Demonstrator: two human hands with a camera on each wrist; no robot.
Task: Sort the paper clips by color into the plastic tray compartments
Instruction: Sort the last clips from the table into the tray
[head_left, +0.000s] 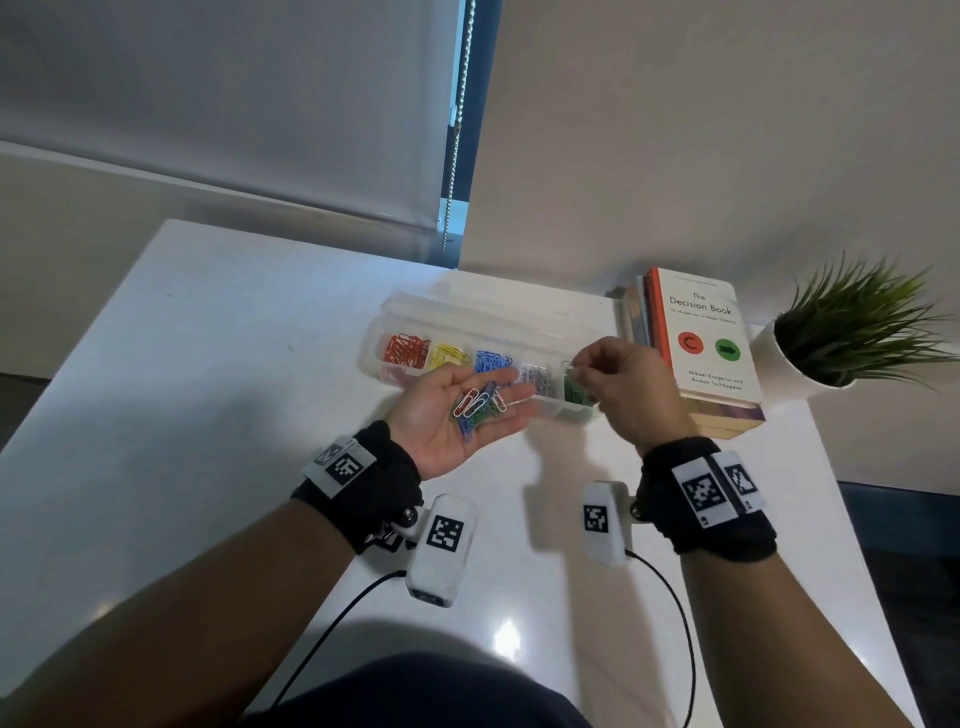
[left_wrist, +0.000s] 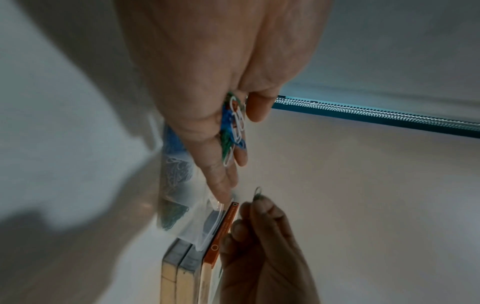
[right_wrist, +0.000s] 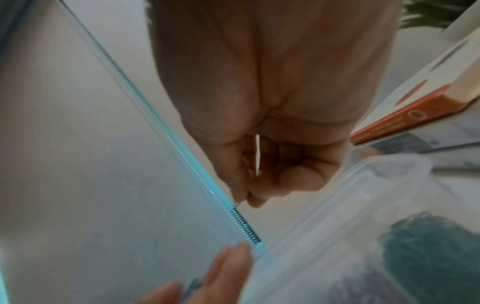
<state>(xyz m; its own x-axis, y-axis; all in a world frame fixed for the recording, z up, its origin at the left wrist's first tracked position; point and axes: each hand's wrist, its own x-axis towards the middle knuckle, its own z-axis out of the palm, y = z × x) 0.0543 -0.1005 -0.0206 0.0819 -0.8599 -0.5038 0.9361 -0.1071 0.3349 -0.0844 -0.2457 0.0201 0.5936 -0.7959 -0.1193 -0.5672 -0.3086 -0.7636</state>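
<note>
White counter (head_left: 208, 338) carries the clear plastic tray (head_left: 387, 318), its compartments already stocked red, yellow, blue, white and green, so sorting looks mostly done; left hand (head_left: 457, 415) lies flat, palm up, cradling the leftover mixed clips (head_left: 478, 408), right hand (head_left: 623, 384) pinching one green clip (head_left: 570, 370) above the green compartment.

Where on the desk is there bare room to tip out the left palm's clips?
Bare white tabletop spreads left of the clear plastic compartment tray and in front of it, under the left hand. The right side is crowded: stacked books touch the tray's end, with the white-potted green plant beyond.
</note>
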